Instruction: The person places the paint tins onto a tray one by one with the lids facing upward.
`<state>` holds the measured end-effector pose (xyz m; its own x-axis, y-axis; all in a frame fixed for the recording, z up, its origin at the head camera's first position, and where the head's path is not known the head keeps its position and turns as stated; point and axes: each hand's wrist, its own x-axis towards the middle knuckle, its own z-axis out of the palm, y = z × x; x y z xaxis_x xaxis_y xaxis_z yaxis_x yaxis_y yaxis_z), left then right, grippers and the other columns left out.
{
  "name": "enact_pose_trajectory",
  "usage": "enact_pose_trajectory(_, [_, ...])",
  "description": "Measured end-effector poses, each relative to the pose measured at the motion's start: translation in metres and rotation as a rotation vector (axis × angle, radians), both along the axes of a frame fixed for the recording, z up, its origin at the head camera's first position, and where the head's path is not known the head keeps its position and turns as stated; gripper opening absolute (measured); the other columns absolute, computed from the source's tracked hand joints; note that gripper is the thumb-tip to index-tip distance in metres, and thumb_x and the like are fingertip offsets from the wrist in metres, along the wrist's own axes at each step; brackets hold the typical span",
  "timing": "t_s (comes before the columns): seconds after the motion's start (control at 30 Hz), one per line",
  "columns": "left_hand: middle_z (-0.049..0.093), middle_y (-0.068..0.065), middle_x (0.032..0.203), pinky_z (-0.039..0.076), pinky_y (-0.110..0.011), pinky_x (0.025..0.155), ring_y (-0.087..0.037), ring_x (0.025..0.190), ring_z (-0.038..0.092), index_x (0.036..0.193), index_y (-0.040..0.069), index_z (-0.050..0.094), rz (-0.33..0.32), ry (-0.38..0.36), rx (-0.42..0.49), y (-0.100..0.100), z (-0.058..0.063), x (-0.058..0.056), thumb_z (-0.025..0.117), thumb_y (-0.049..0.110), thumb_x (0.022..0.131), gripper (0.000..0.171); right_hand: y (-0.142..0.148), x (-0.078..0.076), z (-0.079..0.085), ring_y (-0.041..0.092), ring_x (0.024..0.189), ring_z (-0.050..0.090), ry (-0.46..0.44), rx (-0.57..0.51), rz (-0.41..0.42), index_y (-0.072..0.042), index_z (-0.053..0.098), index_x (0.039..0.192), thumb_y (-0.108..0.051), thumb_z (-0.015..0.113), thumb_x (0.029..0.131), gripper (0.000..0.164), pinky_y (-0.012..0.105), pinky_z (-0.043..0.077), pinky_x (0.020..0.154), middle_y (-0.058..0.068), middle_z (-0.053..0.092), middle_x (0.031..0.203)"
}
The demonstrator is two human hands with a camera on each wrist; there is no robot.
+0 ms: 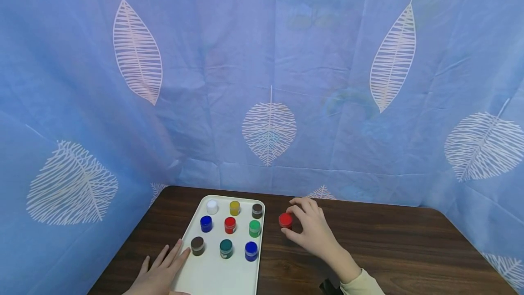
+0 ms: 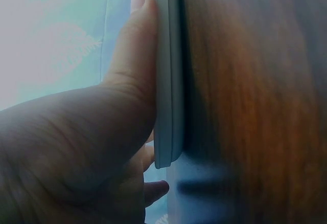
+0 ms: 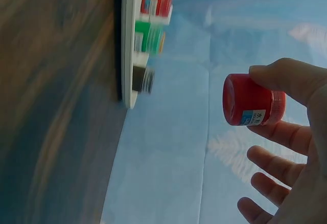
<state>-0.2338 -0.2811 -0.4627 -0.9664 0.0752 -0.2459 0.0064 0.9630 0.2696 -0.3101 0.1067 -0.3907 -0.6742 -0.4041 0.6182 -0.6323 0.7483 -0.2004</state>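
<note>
My right hand (image 1: 311,229) pinches a red paint jar (image 1: 285,220) between thumb and index finger, to the right of the tray. In the right wrist view this jar (image 3: 250,100) hangs above the tabletop, a label on its side, while the other fingers stay off it. With fingers spread and fairly straight, my left hand (image 1: 161,267) rests at the left edge of the white tray (image 1: 217,279), close beside a dark brown jar (image 1: 198,246). The left wrist view has its thumb (image 2: 134,50) lying along the tray's edge.
Rows of small paint jars stand on the tray, among them a white one (image 1: 212,207), a yellow one (image 1: 234,208), another red one (image 1: 230,225) and a green one (image 1: 254,228). Under the tray is a dark wooden table (image 1: 389,240); a blue leaf-patterned curtain (image 1: 327,140) hangs behind.
</note>
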Motion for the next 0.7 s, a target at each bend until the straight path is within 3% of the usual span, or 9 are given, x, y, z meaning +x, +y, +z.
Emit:
enact_pose_trajectory(0.33, [0.020, -0.016, 0.162, 0.007, -0.084, 0.099, -0.053, 0.143, 0.021, 0.150, 0.014, 0.035, 0.001, -0.017, 0.015, 0.001, 0.003, 0.001, 0.065, 0.082, 0.059, 0.118, -0.037, 0.017, -0.007, 0.023, 0.123, 0.047, -0.094, 0.039, 0.150, -0.025, 0.065, 0.101, -0.036, 0.083, 0.075, 0.033, 0.052, 0.045, 0.094, 0.000, 0.057, 0.124])
enact_pose_trajectory(0.5, [0.019, -0.016, 0.162, 0.007, -0.085, 0.099, -0.054, 0.142, 0.021, 0.150, 0.015, 0.036, 0.000, -0.012, 0.014, 0.002, 0.003, 0.001, 0.065, 0.083, 0.059, 0.117, -0.051, 0.024, -0.012, 0.022, 0.125, 0.045, -0.161, 0.101, 0.214, -0.026, 0.065, 0.102, -0.039, 0.080, 0.078, 0.031, 0.052, 0.045, 0.098, -0.001, 0.055, 0.128])
enact_pose_trajectory(0.7, [0.018, -0.016, 0.163, 0.006, -0.084, 0.100, -0.053, 0.142, 0.021, 0.150, 0.016, 0.036, -0.001, -0.007, 0.026, 0.001, 0.002, 0.001, 0.065, 0.083, 0.059, 0.117, -0.064, 0.030, -0.015, 0.018, 0.125, 0.043, -0.217, 0.218, 0.348, -0.028, 0.066, 0.105, -0.045, 0.076, 0.082, 0.030, 0.047, 0.046, 0.097, -0.003, 0.053, 0.131])
